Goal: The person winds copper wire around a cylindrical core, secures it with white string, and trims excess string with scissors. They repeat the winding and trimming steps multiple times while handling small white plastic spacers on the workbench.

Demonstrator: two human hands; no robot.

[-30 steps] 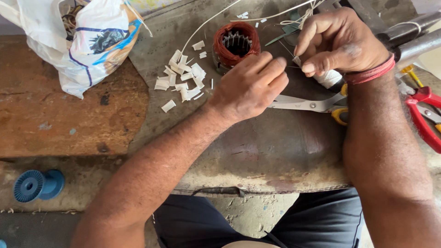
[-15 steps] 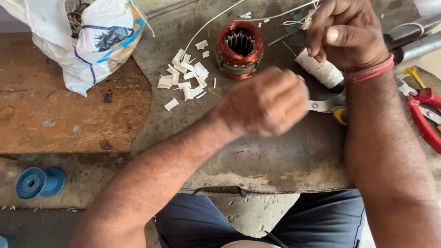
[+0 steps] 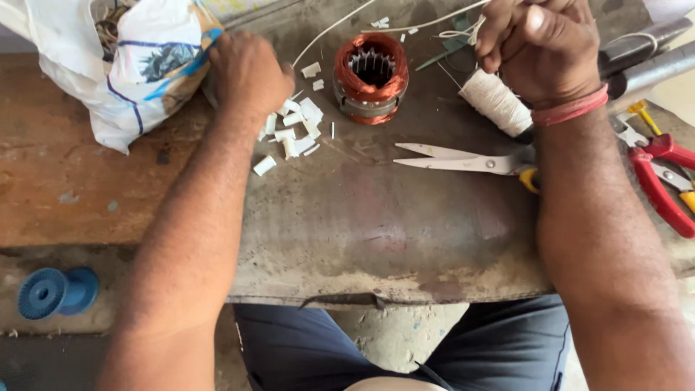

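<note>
White string now sits pinched in the right hand; the left hand has swung left, closed by the paper bits, grip unclear.

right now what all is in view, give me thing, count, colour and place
motor stator: one, copper-wound with a grey steel core, top centre of the bench
white slips: a small heap, white, left of the stator by the left hand
thread spool: one, white, under the right hand
scissors: one pair, steel blades with a yellow handle, open, right of centre
pliers: one pair, red handles, right edge
plastic bag: one, white with blue print, top left
blue bobbin: one, blue, low at the left below the bench
bench: one, worn grey-brown
left hand: closed, at the bag's edge
right hand: fist closed on white thread above the spool
</note>
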